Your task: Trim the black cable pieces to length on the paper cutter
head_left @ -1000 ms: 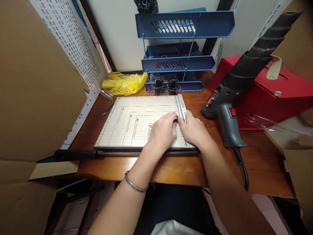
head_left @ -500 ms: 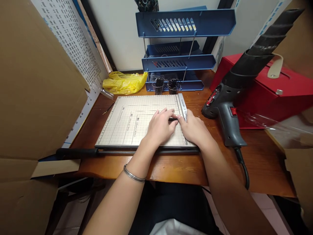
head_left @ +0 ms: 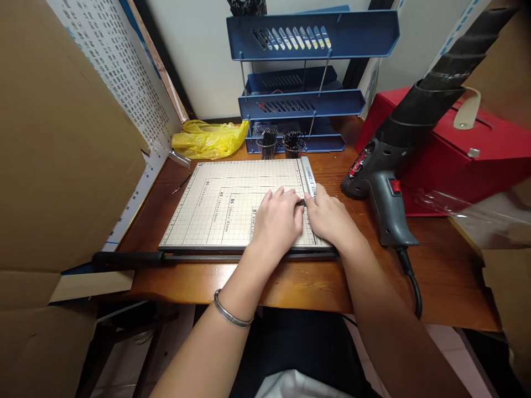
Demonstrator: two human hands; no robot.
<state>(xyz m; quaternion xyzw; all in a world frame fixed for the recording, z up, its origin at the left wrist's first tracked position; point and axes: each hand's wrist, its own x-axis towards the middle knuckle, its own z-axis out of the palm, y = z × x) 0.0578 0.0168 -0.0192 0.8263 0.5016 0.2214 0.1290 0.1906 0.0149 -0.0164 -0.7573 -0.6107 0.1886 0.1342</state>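
Observation:
A guillotine paper cutter [head_left: 186, 221] with a cream gridded board lies on the desk. Its black-handled blade arm [head_left: 128, 258] is down along the near edge. My left hand [head_left: 277, 216] rests on the right part of the board, fingers bent and closed around a small, thin black piece [head_left: 302, 203]. Opposite it, my right hand [head_left: 332, 216] lies over the cutter's metal ruler strip [head_left: 308, 174], its thumb and fingers closed at the other end of that piece. The fingers hide most of the black piece, so its exact kind is unclear.
Two clear cups [head_left: 266, 148] with bunches of thin black pieces stand behind the board. Beyond them is a blue tiered tray rack [head_left: 307, 105]; a yellow plastic bag [head_left: 211, 139] lies left. On the right are a heat gun [head_left: 388, 182] and a red box [head_left: 464, 149].
My left hand has shifted right, closer to my right hand, and less of the black piece shows between them. My right hand has stayed almost in place. The view has tilted slightly.

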